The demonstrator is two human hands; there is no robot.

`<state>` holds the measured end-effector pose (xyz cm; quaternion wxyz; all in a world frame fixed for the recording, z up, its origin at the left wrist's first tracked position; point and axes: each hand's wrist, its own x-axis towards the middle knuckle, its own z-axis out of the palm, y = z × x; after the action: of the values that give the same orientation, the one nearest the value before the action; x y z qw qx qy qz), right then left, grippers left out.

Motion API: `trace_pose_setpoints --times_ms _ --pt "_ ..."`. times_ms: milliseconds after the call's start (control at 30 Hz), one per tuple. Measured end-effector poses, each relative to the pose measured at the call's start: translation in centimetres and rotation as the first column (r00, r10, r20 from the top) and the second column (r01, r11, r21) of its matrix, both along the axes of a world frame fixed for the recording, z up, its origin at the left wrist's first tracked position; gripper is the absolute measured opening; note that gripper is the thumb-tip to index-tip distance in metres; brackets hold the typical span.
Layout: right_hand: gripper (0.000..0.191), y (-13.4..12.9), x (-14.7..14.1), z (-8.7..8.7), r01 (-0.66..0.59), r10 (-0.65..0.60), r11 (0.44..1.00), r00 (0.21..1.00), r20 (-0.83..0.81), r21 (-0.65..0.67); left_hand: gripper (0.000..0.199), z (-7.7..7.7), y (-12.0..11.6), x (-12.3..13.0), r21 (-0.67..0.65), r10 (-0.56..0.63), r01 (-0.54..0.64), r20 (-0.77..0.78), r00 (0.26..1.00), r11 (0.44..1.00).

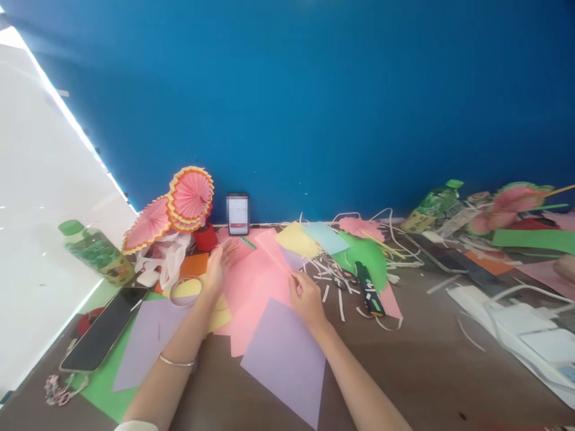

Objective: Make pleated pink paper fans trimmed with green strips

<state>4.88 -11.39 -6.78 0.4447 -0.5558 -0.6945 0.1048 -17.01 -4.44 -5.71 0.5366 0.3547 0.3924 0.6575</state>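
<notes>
Folded pink strip point(275, 252): slants over the far part of the pink sheet point(256, 302), its near-right end in the right hand point(308, 299). Lavender sheet point(287, 359) lies nearer, overlapping the pink one; upright phone point(238, 214) at the far side, against the blue wall point(287, 108).

Handling notes (judgement): keep the pinch light and close to the strip's end, so the layers stay together without crushing. Line up the long edges before pressing any crease; run a fingertip along the full length, with the strip supported flat from below. Thin paper will probably skew or spring open if pulled from one end only. Loose sheets underneath may slide, so the free hand would serve well as a steady on the left side.

Pose: right forearm comes in from the near right, wrist low over the table point(404, 371), thumb and index closed on the strip end, other fingers curled. Left forearm reaches from the near left; left hand point(217, 272) turned inward, fingers extended and apart, no grip seen. Whether its fingertips touch the paper: cannot tell, blurred
</notes>
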Motion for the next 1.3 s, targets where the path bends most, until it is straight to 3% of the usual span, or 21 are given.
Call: trace_pose_setpoints --times_ms 33,67,100,167,233,267,333,400,500,700,900,1133,1300 --pt "0.023 0.1 0.2 0.1 0.043 -0.043 0.999 0.999 0.004 0.003 0.037 0.3 0.2 -0.7 0.04 0.071 -0.065 -0.173 0.982 0.997" --pt "0.024 0.2 0.4 0.1 0.084 -0.084 0.996 0.996 0.024 0.003 0.036 0.5 0.3 -1.3 0.085 0.116 -0.09 -0.375 0.92 0.992" --pt "0.024 0.2 0.4 0.1 0.123 -0.123 0.992 0.991 0.059 0.002 0.034 0.7 0.4 -1.9 0.101 0.119 -0.074 -0.58 0.806 0.992" --pt "0.023 0.2 0.1 0.0 0.199 -0.198 0.98 0.968 0.152 0.012 0.037 0.9 0.3 -2.5 0.07 0.082 -0.043 -0.877 0.473 0.997" --pt "0.02 0.2 -0.4 -0.2 0.251 -0.25 0.968 0.937 0.243 0.03 0.047 0.9 0.1 -2.5 0.0 0.007 -0.047 -0.989 0.145 0.999" --pt "0.019 0.1 -0.7 -0.4 0.264 -0.263 0.964 0.923 0.281 0.037 0.05 0.9 -0.1 -2.3 -0.034 -0.034 -0.057 -0.999 0.017 0.998" --pt "0.018 0.1 -1.1 -0.6 0.275 -0.276 0.96 0.898 0.342 0.05 0.05 0.9 -0.3 -1.6 -0.097 -0.11 -0.089 -0.982 -0.155 0.991" --pt "0.018 0.1 -1.3 -0.8 0.27 -0.271 0.961 0.883 0.383 0.057 0.046 0.9 -0.3 -0.9 -0.133 -0.16 -0.121 -0.955 -0.25 0.984" --pt "0.016 0.1 -1.4 -0.9 0.245 -0.246 0.968 0.882 0.401 0.055 0.039 0.7 0.2 -0.2 -0.134 -0.166 -0.131 -0.945 -0.281 0.982" --pt "0.017 0.3 -1.2 -1.0 0.249 -0.256 0.966 0.881 0.397 0.07 0.036 -0.2 0.0 0.4 -0.103 -0.114 -0.088 -0.984 -0.136 0.991" --pt "0.018 0.5 -1.2 -1.1 0.256 -0.271 0.962 0.886 0.377 0.091 0.056 0.1 -1.0 0.7 0.013 -0.042 -0.23 -0.972 -0.23 0.973" --pt "0.015 0.6 -1.1 -1.3 0.236 -0.245 0.969 0.887 0.391 0.07 0.049 0.8 1.4 0.8 -0.145 -0.15 -0.047 -0.977 -0.148 0.988" --pt "0.019 0.5 -1.1 -1.3 0.241 -0.25 0.968 0.878 0.409 0.076 0.048 0.7 1.6 1.1 -0.19 -0.192 -0.025 -0.975 -0.111 0.981"
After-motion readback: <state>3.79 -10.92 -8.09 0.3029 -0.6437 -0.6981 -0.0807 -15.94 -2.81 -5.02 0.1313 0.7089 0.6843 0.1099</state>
